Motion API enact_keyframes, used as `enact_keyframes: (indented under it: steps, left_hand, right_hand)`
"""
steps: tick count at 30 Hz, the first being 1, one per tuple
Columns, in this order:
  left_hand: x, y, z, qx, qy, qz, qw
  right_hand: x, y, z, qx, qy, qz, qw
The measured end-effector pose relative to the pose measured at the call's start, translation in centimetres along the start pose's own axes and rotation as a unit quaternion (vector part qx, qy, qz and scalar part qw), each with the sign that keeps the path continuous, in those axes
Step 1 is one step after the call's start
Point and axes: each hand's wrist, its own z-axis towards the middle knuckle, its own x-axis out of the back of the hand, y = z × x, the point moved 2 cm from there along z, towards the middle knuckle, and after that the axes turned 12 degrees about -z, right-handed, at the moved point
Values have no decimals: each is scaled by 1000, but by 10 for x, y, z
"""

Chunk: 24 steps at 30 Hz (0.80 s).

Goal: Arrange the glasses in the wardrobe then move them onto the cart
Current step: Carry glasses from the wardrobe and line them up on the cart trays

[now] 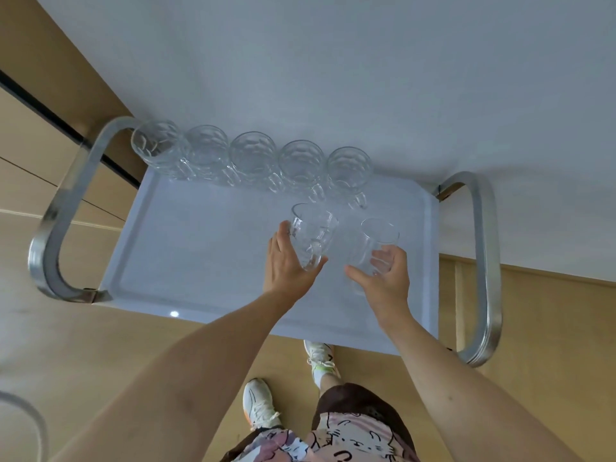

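Glasses stand and travel over a white cart [206, 261] parked against a pale wall [366, 61], its tray top ringed by a shallow raised lip and flanked by two looped metal handles [63, 208], one at each end. Five dimpled glass mugs [253, 158] sit in a row along the tray's far edge, close together, their handles turned toward the person. The near two thirds of the tray lies bare, giving room on the left and along the front lip. The left hand [286, 261] grips a sixth dimpled mug [311, 235] from the side, fingers curled round its body, the mug tilted with its mouth toward the row. Just beside it, the right hand [386, 278] holds a smoother glass [375, 248], thumb and fingers wrapped about its lower part, likewise tilted. Both held glasses hang near the right end of the row, over the tray's right half; whether either base touches the tray cannot be told. Clear glass against white blurs the outlines, and the mugs' bases merge with the tray edge. Below, two white trainers [260, 405] stand on a tan floor [83, 345], the farther one partly tucked under the cart's front edge. A curved grey object at the lower left corner is cut off by the frame.
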Motion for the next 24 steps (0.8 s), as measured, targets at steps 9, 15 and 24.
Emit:
enact_keyframes:
  steps: [9, 15, 24]
  left_hand:
    - [-6, -12, -10, 21, -2, -22, 1000]
    - [8, -29, -18, -8, -45, 48, 998]
    - [23, -43, -31, 59, -112, 96, 987]
  right_hand:
    - [-2, 1, -12, 22, 8, -3, 1000]
    - [-5, 3, -21, 22, 15, -9, 1000]
    - [-10, 9, -45, 28, 29, -6, 999]
